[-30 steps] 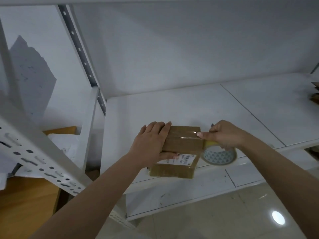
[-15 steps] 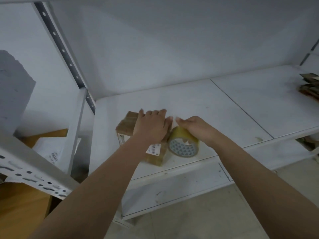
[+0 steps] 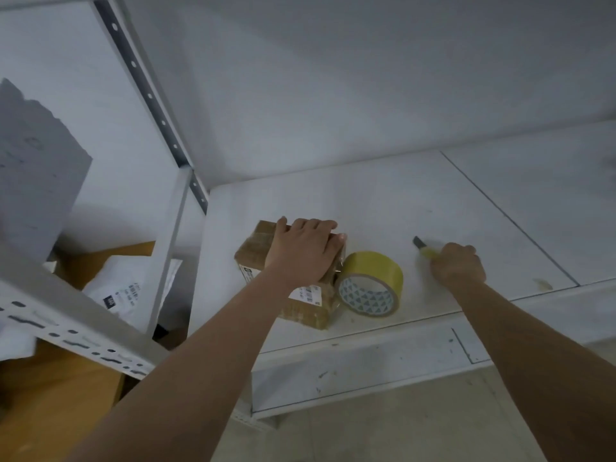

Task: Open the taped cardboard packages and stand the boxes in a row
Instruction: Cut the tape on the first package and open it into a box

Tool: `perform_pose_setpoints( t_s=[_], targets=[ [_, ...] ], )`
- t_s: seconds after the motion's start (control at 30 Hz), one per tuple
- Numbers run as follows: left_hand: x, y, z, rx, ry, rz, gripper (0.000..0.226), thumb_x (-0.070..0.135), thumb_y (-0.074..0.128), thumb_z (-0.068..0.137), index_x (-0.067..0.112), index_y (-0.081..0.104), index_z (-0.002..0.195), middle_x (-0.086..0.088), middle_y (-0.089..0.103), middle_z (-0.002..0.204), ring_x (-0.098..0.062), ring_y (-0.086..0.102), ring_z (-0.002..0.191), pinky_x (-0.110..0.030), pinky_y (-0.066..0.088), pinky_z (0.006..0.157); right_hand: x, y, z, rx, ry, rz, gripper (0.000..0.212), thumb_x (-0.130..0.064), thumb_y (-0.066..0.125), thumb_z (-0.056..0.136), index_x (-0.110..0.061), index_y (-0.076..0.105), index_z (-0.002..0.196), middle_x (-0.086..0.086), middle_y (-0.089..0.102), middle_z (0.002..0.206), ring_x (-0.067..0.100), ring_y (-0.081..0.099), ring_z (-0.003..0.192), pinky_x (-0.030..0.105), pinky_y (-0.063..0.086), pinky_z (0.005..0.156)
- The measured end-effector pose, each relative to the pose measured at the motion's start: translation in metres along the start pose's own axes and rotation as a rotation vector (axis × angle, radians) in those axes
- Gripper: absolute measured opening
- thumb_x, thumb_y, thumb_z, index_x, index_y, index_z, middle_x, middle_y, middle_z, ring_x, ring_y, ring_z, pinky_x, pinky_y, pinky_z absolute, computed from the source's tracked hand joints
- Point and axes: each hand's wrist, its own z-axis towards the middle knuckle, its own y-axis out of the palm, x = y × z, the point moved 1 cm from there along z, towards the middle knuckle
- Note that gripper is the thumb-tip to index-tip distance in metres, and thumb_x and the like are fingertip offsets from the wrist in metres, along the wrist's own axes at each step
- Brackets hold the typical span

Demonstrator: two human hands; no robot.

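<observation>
The taped box (image 3: 256, 258) lies flat near the front edge of the white shelf (image 3: 433, 201). The left hand (image 3: 301, 253) presses on it, fingers straight. A tape roll (image 3: 371, 281) stands touching its right side. The right hand (image 3: 458, 266) grips a yellow knife (image 3: 422, 247) further right. Behind is a white wall (image 3: 333, 78); a slotted upright (image 3: 146, 91) stands left.

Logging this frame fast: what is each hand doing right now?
Left hand: open, fingers flat on the taped cardboard package.
Right hand: closed around the yellow utility knife.
</observation>
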Motion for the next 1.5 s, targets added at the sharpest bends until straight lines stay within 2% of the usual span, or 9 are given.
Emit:
perform_pose_setpoints(
  t_s=[0.23, 0.4, 0.57, 0.73, 0.87, 1.0, 1.13, 1.3, 1.5],
  targets=[
    [-0.002, -0.004, 0.003, -0.045, -0.033, -0.204, 0.046, 0.047, 0.023, 0.104, 0.032, 0.042, 0.143, 0.008, 0.044, 0.15, -0.015, 0.031, 0.141, -0.046, 0.006, 0.117, -0.009, -0.005, -0.006, -0.045, -0.052, 0.299, 0.034, -0.026, 0.069, 0.087, 0.006, 0.067, 0.101, 0.021, 0.067, 0.098, 0.036, 0.065, 0.095, 0.036, 0.05, 0.077],
    [-0.005, -0.011, 0.001, -0.018, -0.029, -0.513, 0.056, 0.067, 0.018, 0.097, 0.043, 0.049, 0.137, 0.014, 0.056, 0.138, -0.01, 0.038, 0.137, -0.044, 0.001, 0.118, -0.076, -0.074, -0.063, -0.012, -0.445, 0.84, 0.016, -0.014, 0.081, 0.078, -0.016, 0.066, 0.074, 0.002, 0.066, 0.071, 0.015, 0.061, 0.061, 0.03, 0.052, 0.058],
    [-0.012, -0.011, -0.005, 0.118, -0.128, -0.988, 0.061, 0.075, 0.032, 0.089, 0.029, 0.072, 0.086, 0.006, 0.072, 0.095, -0.023, 0.061, 0.108, -0.05, 0.037, 0.109, -0.122, -0.075, -0.132, -0.261, -0.743, 0.605, 0.011, -0.016, 0.079, 0.079, -0.014, 0.069, 0.079, -0.003, 0.069, 0.072, 0.006, 0.064, 0.064, 0.029, 0.055, 0.068],
    [-0.022, -0.018, -0.011, 0.215, -0.091, -1.345, 0.04, 0.037, 0.037, 0.105, 0.02, 0.073, 0.1, 0.005, 0.074, 0.106, -0.009, 0.067, 0.102, -0.029, 0.049, 0.093, -0.109, -0.076, -0.125, -0.248, -0.605, 0.353, 0.039, -0.041, 0.07, 0.086, -0.016, 0.063, 0.116, -0.003, 0.063, 0.107, 0.015, 0.061, 0.1, 0.03, 0.049, 0.087],
    [-0.031, -0.02, -0.009, 0.304, -0.078, -1.373, 0.031, 0.026, 0.038, 0.106, 0.016, 0.067, 0.103, 0.007, 0.063, 0.083, -0.006, 0.054, 0.067, -0.023, 0.046, 0.068, -0.086, -0.066, -0.122, -0.559, -0.411, 0.303, 0.043, -0.042, 0.066, 0.09, -0.012, 0.059, 0.119, 0.004, 0.069, 0.097, 0.016, 0.065, 0.083, 0.029, 0.051, 0.078],
    [-0.025, -0.035, -0.004, 0.147, -0.009, -1.117, 0.034, 0.037, 0.034, 0.105, 0.011, 0.054, 0.112, 0.004, 0.053, 0.073, -0.002, 0.046, 0.054, -0.022, 0.036, 0.056, -0.086, -0.06, -0.118, -0.484, -0.401, 0.46, 0.043, -0.038, 0.076, 0.081, -0.022, 0.059, 0.117, 0.005, 0.066, 0.107, 0.02, 0.066, 0.091, 0.034, 0.055, 0.081],
    [-0.018, -0.033, -0.004, -0.075, 0.045, -0.974, 0.047, 0.046, 0.036, 0.102, 0.008, 0.061, 0.093, 0.001, 0.054, 0.062, -0.002, 0.045, 0.041, -0.019, 0.041, 0.045, -0.081, -0.065, -0.117, -0.554, -0.385, 0.509, 0.028, -0.029, 0.07, 0.087, -0.024, 0.065, 0.115, 0.003, 0.066, 0.109, 0.02, 0.064, 0.096, 0.033, 0.051, 0.086],
    [-0.021, -0.022, -0.003, -0.039, -0.021, -1.041, 0.046, 0.046, 0.037, 0.102, 0.013, 0.059, 0.079, 0.003, 0.053, 0.057, -0.007, 0.044, 0.044, -0.019, 0.038, 0.042, -0.068, -0.063, -0.113, -0.615, -0.373, 0.601, 0.027, -0.025, 0.072, 0.086, -0.021, 0.066, 0.113, 0.007, 0.068, 0.108, 0.019, 0.066, 0.089, 0.029, 0.053, 0.075],
    [-0.026, -0.02, -0.004, -0.02, 0.049, -0.966, 0.044, 0.041, 0.034, 0.105, 0.013, 0.058, 0.081, 0.002, 0.054, 0.059, -0.003, 0.044, 0.042, -0.015, 0.036, 0.043, -0.057, -0.057, -0.108, -0.447, -0.35, 0.179, 0.052, -0.055, 0.074, 0.076, -0.022, 0.059, 0.114, 0.002, 0.065, 0.093, 0.018, 0.068, 0.072, 0.025, 0.054, 0.061]
  ],
)
